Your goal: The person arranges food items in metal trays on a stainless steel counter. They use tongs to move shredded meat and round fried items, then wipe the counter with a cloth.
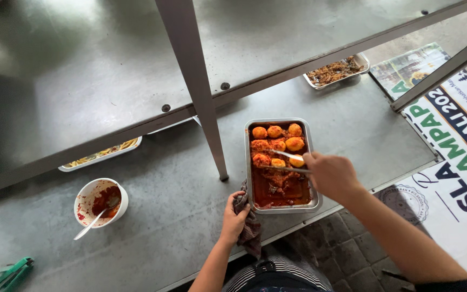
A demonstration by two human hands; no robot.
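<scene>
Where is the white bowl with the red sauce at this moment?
In the head view, the white bowl stands on the metal counter, left of the left hand and below the tray of noodles.

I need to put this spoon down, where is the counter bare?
Bare counter lies between the white bowl and the egg tray, and right of that tray. It is crowded at the tray's near-left corner, where the left hand holds a cloth.

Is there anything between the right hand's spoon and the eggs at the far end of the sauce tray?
Nothing visible. The right hand holds the spoon over the metal tray, its tip already beside the eggs. The table post stands outside the tray, to its left. The left hand presses a cloth at the tray's near corner.
</scene>
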